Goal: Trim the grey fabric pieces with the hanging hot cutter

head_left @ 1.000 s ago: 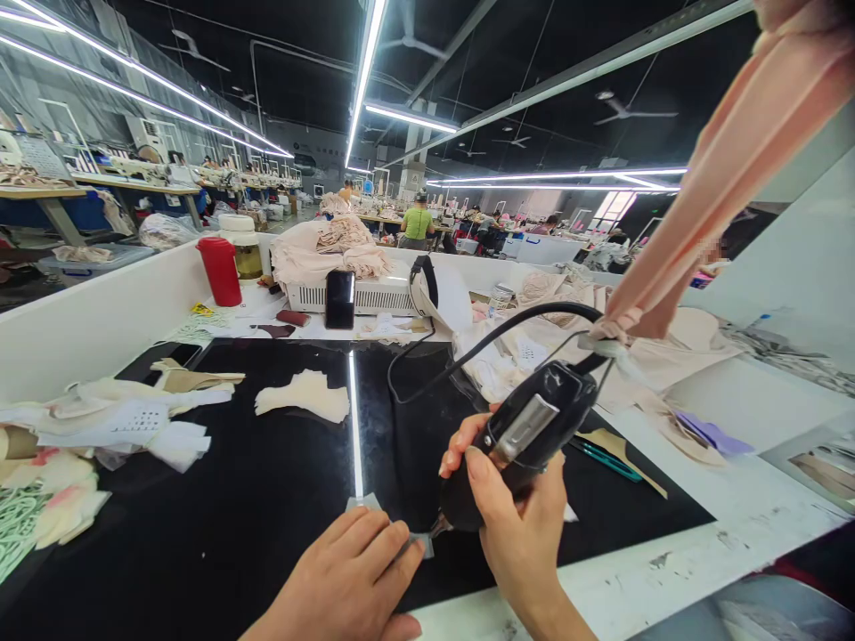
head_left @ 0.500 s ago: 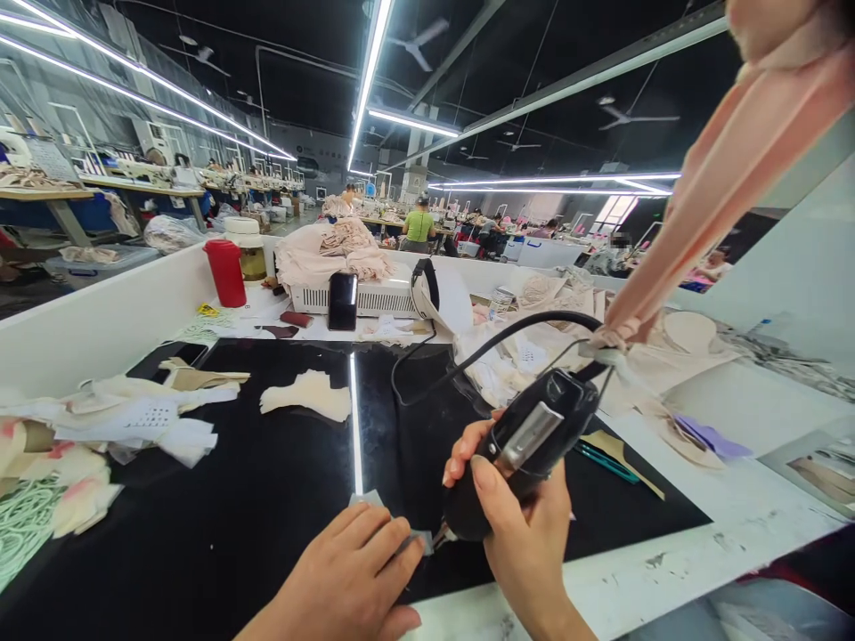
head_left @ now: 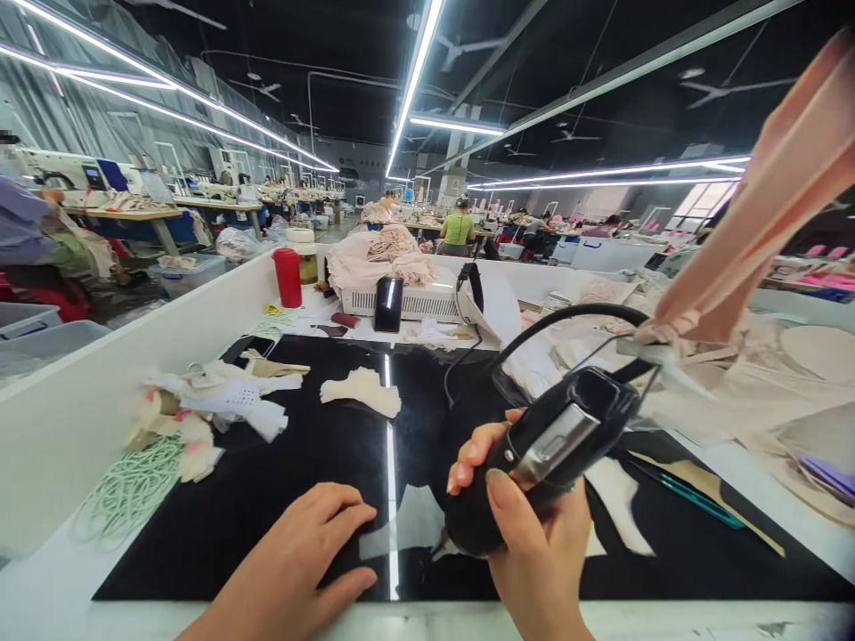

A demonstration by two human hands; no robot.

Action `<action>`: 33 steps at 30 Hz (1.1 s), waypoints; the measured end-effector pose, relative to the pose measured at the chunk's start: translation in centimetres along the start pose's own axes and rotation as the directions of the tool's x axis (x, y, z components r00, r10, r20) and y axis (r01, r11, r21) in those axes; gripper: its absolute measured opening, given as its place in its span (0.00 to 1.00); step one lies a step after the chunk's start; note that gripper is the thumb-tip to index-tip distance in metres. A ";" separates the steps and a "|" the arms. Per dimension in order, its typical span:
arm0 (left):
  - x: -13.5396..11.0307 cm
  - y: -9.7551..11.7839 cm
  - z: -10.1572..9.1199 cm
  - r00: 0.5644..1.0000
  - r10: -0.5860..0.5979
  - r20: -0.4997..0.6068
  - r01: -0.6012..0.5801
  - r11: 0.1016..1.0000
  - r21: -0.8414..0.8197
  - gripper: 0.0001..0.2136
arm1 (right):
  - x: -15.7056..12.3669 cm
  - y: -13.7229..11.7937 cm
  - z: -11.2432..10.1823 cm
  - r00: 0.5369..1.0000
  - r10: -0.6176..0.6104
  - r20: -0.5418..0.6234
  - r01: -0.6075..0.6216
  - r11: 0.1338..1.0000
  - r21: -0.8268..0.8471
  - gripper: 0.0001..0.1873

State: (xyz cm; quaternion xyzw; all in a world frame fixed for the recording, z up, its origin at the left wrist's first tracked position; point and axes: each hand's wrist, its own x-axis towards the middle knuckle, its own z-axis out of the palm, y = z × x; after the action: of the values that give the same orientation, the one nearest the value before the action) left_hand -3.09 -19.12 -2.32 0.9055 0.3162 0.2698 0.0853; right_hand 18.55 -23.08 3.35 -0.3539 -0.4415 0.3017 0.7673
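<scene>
My right hand (head_left: 534,534) is wrapped round a black corded hand tool (head_left: 554,436) with a metal plate on its side. Its narrow metal tip (head_left: 443,545) points down at the right edge of a translucent grey shaped piece (head_left: 411,525), apparently touching or just above it. That piece lies flat on the shiny black mat (head_left: 267,534). To its left, my left hand (head_left: 304,543) rests with fingers apart, holding nothing. A cream fabric piece (head_left: 361,392) lies farther back. White pieces (head_left: 621,503) lie right of my right hand, partly hidden by it.
A pink fabric strip (head_left: 741,214) suspends the tool from above. Green cord (head_left: 137,485) and white scraps (head_left: 233,396) lie left. Teal tweezers (head_left: 701,500) and a tan piece (head_left: 708,485) lie right. Behind stand a red cup (head_left: 287,278), a phone (head_left: 387,304) and a vented box (head_left: 427,303).
My left hand has moved left off the grey piece, uncovering it. My right hand still holds the tool near that piece. The view has swung left, so the surroundings appear farther right.
</scene>
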 end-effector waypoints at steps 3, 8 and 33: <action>-0.7 -0.1 0.2 0.998 -0.060 0.014 0.061 0.997 -0.043 0.15 | -0.2 0.5 1.7 1.000 0.010 0.010 -0.010 0.999 0.032 0.19; -0.5 0.5 0.9 0.995 -0.097 -0.010 0.095 0.987 -0.126 0.10 | 0.0 1.4 3.1 0.996 -0.046 0.074 0.045 0.999 0.003 0.17; -0.7 0.4 0.8 0.954 -0.296 0.038 0.291 0.894 -0.341 0.09 | -0.7 3.3 5.0 0.990 -0.038 0.135 0.030 0.998 0.061 0.13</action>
State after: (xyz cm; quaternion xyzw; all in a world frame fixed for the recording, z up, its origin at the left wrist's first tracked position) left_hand -2.91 -19.88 -3.20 0.8166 0.3978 0.3114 0.2791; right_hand 13.25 -20.35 2.16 -0.3022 -0.4898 0.3246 0.7506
